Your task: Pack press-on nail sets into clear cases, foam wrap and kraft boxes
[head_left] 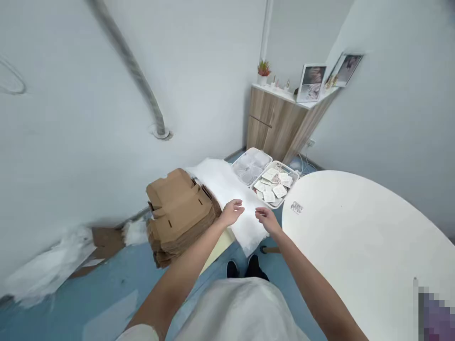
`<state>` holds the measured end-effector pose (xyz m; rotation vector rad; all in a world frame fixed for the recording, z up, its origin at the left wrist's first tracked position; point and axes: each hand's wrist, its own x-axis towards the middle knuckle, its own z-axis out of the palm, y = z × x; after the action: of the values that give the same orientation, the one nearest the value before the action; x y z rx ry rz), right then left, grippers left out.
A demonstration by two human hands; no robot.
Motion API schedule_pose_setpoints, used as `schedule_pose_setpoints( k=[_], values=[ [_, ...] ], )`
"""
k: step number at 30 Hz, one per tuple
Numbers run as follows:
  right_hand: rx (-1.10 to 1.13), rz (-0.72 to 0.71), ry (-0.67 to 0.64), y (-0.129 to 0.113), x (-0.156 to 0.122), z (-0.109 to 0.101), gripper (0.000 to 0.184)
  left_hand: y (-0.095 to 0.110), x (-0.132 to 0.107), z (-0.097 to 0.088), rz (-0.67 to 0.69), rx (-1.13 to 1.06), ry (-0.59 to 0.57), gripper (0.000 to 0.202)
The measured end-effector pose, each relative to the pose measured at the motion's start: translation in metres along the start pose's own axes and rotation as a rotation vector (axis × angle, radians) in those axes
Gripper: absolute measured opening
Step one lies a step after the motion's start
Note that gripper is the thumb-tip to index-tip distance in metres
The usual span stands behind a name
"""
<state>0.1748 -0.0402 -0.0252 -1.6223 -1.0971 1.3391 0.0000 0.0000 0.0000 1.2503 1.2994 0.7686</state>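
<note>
Both my arms reach forward over a stack of white foam sheets (223, 184). My left hand (232, 211) hovers at the near part of the stack, fingers loosely curled and apart, holding nothing. My right hand (267, 219) is a short gap to its right above the stack's near corner, fingers also loosely spread and empty. A pile of flat brown cardboard boxes (177, 208) lies just left of my left hand.
A white round table (362, 246) stands to the right with a small blister pack (296, 207) near its edge. Behind the foam are a white basket of small packets (275, 184) and a clear lidded bin (250, 165). A wooden cabinet (280, 125) fills the corner. Plastic wrap and cardboard scraps (53, 265) lie at left.
</note>
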Motion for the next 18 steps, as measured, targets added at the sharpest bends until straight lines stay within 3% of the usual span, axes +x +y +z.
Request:
schedule_pose_setpoints(
  k=[5,10,15,18],
  values=[
    [-0.018,-0.074,0.073,-0.023,0.037,-0.015,0.035,0.021,0.037,0.001,-0.022,-0.108,0.010,0.042],
    [-0.118,-0.148,0.081,-0.054,0.101,-0.015,0.040,0.033,0.089,-0.001,-0.080,-0.220,-0.012,0.055],
    [-0.204,-0.199,0.051,-0.066,0.177,-0.011,0.049,0.040,0.164,0.003,-0.093,-0.146,0.073,0.053],
    [-0.208,-0.185,0.009,-0.065,0.212,-0.006,0.055,0.038,0.206,0.006,-0.098,0.068,0.139,0.057]
  ],
)
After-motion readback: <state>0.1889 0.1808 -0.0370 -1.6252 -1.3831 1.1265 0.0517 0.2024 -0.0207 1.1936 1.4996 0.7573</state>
